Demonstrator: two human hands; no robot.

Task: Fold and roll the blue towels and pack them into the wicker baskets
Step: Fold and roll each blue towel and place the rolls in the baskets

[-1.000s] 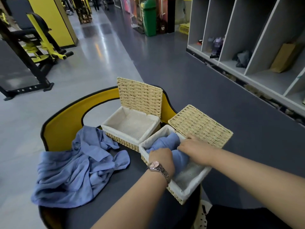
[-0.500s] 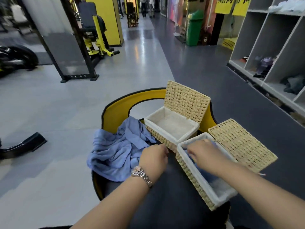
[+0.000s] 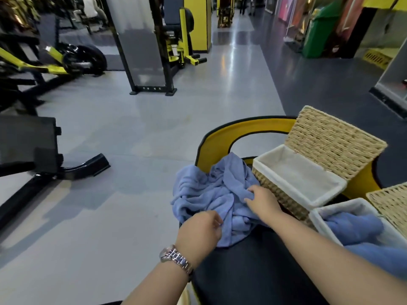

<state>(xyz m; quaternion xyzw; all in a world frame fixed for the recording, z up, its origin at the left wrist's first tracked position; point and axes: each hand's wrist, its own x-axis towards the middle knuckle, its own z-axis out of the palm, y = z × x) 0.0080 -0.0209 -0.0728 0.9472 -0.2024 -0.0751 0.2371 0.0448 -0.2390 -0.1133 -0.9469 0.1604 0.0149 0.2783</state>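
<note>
A heap of crumpled blue towels (image 3: pixel 204 194) lies on the left part of a dark padded seat (image 3: pixel 253 271). My left hand (image 3: pixel 201 228) pinches the heap's near edge, and my right hand (image 3: pixel 262 200) grips a fold at its right side. Beside the heap stands a wicker basket (image 3: pixel 284 195) with a white liner, its lid up and nothing inside. A second wicker basket (image 3: pixel 317 219) at the right edge holds a rolled blue towel (image 3: pixel 356 227).
The seat has a yellow and black curved back (image 3: pixel 237 130). Gym machines (image 3: pixel 154 51) stand on the grey floor to the left and behind. A black machine base (image 3: pixel 55 170) lies left of the seat. A green bin (image 3: pixel 317 29) stands far right.
Both hands left the right basket, where the rolled towel stays, and moved left onto the towel heap. The view swung left.
</note>
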